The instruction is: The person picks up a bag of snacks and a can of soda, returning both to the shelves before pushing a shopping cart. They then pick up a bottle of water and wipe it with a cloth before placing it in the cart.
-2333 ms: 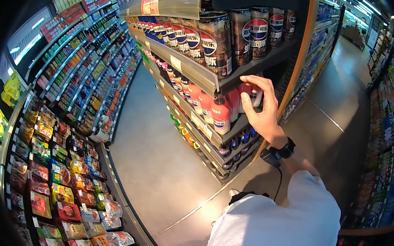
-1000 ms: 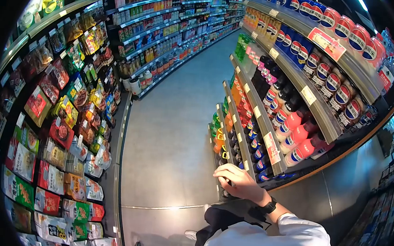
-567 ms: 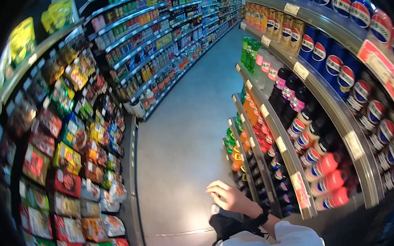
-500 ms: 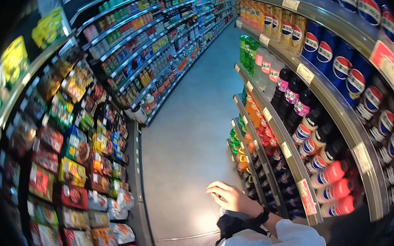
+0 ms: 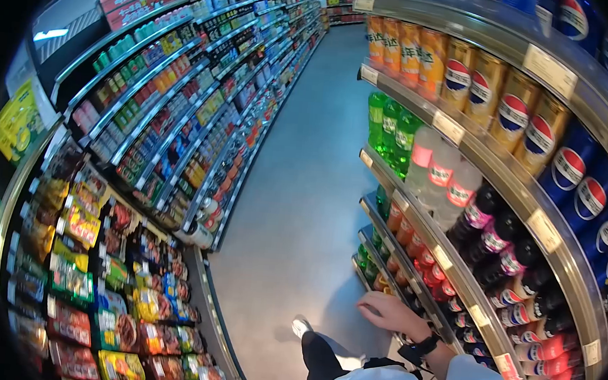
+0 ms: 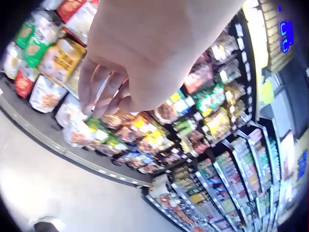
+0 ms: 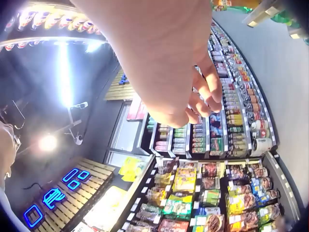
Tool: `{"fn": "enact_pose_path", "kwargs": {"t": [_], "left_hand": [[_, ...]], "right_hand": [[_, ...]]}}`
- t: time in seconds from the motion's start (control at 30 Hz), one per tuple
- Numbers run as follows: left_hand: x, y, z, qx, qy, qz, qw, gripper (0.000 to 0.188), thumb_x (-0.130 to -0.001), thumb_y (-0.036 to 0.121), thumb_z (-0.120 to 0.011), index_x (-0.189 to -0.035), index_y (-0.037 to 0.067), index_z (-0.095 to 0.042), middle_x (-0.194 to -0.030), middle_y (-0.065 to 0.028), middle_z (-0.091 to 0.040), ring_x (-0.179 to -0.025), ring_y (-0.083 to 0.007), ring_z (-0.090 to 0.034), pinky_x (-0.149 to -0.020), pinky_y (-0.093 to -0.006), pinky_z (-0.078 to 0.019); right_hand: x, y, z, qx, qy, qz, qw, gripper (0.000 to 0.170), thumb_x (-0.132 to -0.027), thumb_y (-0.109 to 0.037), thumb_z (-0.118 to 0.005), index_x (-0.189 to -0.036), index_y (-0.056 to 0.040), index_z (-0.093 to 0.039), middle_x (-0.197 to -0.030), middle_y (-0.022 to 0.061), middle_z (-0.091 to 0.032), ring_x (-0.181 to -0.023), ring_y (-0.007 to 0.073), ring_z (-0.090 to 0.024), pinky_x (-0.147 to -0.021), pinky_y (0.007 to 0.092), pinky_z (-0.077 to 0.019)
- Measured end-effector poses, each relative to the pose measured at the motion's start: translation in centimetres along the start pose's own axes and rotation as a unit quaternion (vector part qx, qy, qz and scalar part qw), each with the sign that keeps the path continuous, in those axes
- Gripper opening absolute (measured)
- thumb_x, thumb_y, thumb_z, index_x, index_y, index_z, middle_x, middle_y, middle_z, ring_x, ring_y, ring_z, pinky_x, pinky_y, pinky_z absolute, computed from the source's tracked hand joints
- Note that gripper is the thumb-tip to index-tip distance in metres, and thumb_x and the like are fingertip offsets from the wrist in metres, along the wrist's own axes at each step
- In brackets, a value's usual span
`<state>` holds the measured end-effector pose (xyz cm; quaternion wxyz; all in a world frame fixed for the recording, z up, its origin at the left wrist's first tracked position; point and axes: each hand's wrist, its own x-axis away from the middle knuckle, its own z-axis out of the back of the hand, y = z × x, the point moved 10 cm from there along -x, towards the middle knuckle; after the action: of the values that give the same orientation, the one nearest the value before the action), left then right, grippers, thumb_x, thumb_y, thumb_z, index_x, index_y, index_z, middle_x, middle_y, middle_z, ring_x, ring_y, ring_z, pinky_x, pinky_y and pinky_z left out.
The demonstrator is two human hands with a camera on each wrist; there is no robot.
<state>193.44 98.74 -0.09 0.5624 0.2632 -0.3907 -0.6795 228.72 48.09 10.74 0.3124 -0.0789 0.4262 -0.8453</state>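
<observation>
In the head view my right hand (image 5: 395,316) hangs low beside the lower shelves of the drinks rack, its fingers loosely bent and holding nothing. The right wrist view shows the same hand (image 7: 166,63) with relaxed fingers (image 7: 208,89) and nothing between them. My left hand (image 6: 140,58) appears only in the left wrist view, empty, its fingers (image 6: 104,89) hanging loosely. From that camera's angle, food packets (image 6: 60,60) show behind it. Nearest the right hand are racked bottles, among them red ones (image 5: 435,272) and dark ones (image 5: 494,241).
Packaged food (image 5: 77,283) fills a low display on the left. Cans (image 5: 463,77) and green bottles (image 5: 393,129) line the right rack (image 5: 425,99). A grey floor aisle (image 5: 285,160) runs between them, past more drink shelves (image 5: 175,101). A white shoe (image 5: 300,326) is below.
My right hand, earlier raised by the pink bottles, is now lower. The view has moved along the aisle, bringing the golden cans and green bottles closer. A leg and shoe now show out in front.
</observation>
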Motion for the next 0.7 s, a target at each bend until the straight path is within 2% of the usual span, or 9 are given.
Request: {"fn": "enact_pose_path", "kwargs": {"t": [0.07, 0.1, 0.17, 0.23, 0.3, 0.37, 0.4, 0.53, 0.7], "left_hand": [[-5.6, 3.4, -3.8, 0.008, -0.017, -0.052, 0.998, 0.02, -0.097, 0.014, -0.065, -0.099, -0.005, -0.068, -0.083, -0.0071, -0.07, -0.075, -0.0198, -0.069, -0.068, -0.0339, -0.0556], [-8.7, 5.3, -6.2, 0.012, -0.034, -0.09, 0.995, 0.02, -0.097, 0.014, -0.065, -0.099, -0.005, -0.068, -0.083, -0.0072, -0.07, -0.075, -0.0198, -0.069, -0.068, -0.0338, -0.0557], [-14.3, 10.4, -11.7, 0.032, -0.08, -0.176, 0.981, 0.02, -0.097, 0.014, -0.065, -0.1, -0.005, -0.068, -0.083, -0.0072, -0.07, -0.075, -0.0198, -0.069, -0.068, -0.0338, -0.0557], [-18.0, 18.5, -18.0, 0.062, -0.14, -0.26, 0.953, 0.02, -0.097, 0.014, -0.064, -0.1, -0.006, -0.068, -0.083, -0.0073, -0.07, -0.076, -0.0198, -0.069, -0.068, -0.0338, -0.0557], [-17.6, 29.4, -24.2, 0.085, -0.196, -0.316, 0.924, 0.022, -0.094, 0.012, -0.068, -0.101, -0.008, -0.069, -0.083, -0.0125, -0.071, -0.072, -0.0205, -0.068, -0.07, -0.0353, -0.056], [-17.5, 38.5, -29.5, 0.058, -0.238, -0.385, 0.89, 0.019, -0.098, 0.008, -0.064, -0.1, -0.009, -0.07, -0.083, -0.0151, -0.073, -0.072, -0.0222, -0.069, -0.073, -0.0349, -0.0553], [-17.0, 42.9, -31.7, 0.064, -0.262, -0.413, 0.87, 0.018, -0.096, 0.009, -0.066, -0.099, -0.008, -0.07, -0.084, -0.0168, -0.074, -0.075, -0.0241, -0.07, -0.074, -0.0356, -0.0548], [-14.5, 56.0, -42.3, 0.13, -0.331, -0.496, 0.792, 0.011, -0.092, 0.005, -0.07, -0.094, -0.005, -0.071, -0.084, -0.0125, -0.073, -0.077, -0.0206, -0.07, -0.077, -0.0326, -0.0538], [-4.4, 68.5, -50.8, 0.219, -0.458, -0.513, 0.692, 0.011, -0.095, 0.006, -0.069, -0.096, -0.004, -0.072, -0.085, -0.0107, -0.074, -0.08, -0.0165, -0.071, -0.078, -0.0297, -0.0536]], "right_hand": [[-1.9, 3.7, -1.5, 0.028, -0.018, -0.045, 0.998, 0.018, -0.097, -0.016, -0.062, -0.108, -0.0036, -0.068, -0.102, 0.0142, -0.067, -0.097, 0.0324, -0.067, -0.085, 0.0412, -0.0537], [-2.7, 5.3, -1.6, -0.001, 0.039, -0.022, 0.999, 0.02, -0.098, -0.021, -0.065, -0.104, -0.003, -0.07, -0.092, 0.013, -0.068, -0.085, 0.0299, -0.068, -0.076, 0.0391, -0.054], [-4.5, 9.4, -2.9, -0.001, 0.059, -0.045, 0.997, 0.022, -0.098, -0.022, -0.064, -0.105, -0.0025, -0.07, -0.093, 0.0126, -0.071, -0.086, 0.0272, -0.069, -0.076, 0.0377, -0.0546], [-5.4, 13.6, -4.5, -0.008, 0.038, -0.162, 0.986, 0.025, -0.099, -0.024, -0.063, -0.108, -0.0025, -0.071, -0.098, 0.0119, -0.074, -0.089, 0.0239, -0.07, -0.079, 0.0362, -0.0552], [-6.3, 15.3, -6.2, -0.052, 0.039, -0.22, 0.973, 0.028, -0.098, -0.025, -0.063, -0.112, -0.0025, -0.07, -0.102, 0.0125, -0.074, -0.091, 0.0235, -0.071, -0.082, 0.0361, -0.0556], [-7.4, 14.1, -5.7, -0.068, 0.034, -0.3, 0.951, 0.027, -0.097, -0.025, -0.062, -0.111, -0.0025, -0.069, -0.104, 0.0136, -0.074, -0.093, 0.0251, -0.071, -0.083, 0.0368, -0.0558], [-8.8, 12.4, -4.8, -0.073, 0.065, -0.303, 0.948, 0.027, -0.097, -0.023, -0.062, -0.114, -0.003, -0.07, -0.102, 0.0136, -0.075, -0.091, 0.0246, -0.072, -0.082, 0.0372, -0.0567], [-11.8, 10.3, -2.3, 0.007, 0.141, -0.345, 0.928, 0.024, -0.096, -0.02, -0.062, -0.11, -0.0026, -0.072, -0.096, 0.0153, -0.076, -0.086, 0.0281, -0.074, -0.079, 0.038, -0.0583], [-14.0, 10.2, 0.4, 0.032, 0.229, -0.367, 0.901, 0.023, -0.096, -0.02, -0.064, -0.11, -0.0038, -0.072, -0.095, 0.0184, -0.075, -0.082, 0.0309, -0.073, -0.077, 0.0386, -0.0572]]}}
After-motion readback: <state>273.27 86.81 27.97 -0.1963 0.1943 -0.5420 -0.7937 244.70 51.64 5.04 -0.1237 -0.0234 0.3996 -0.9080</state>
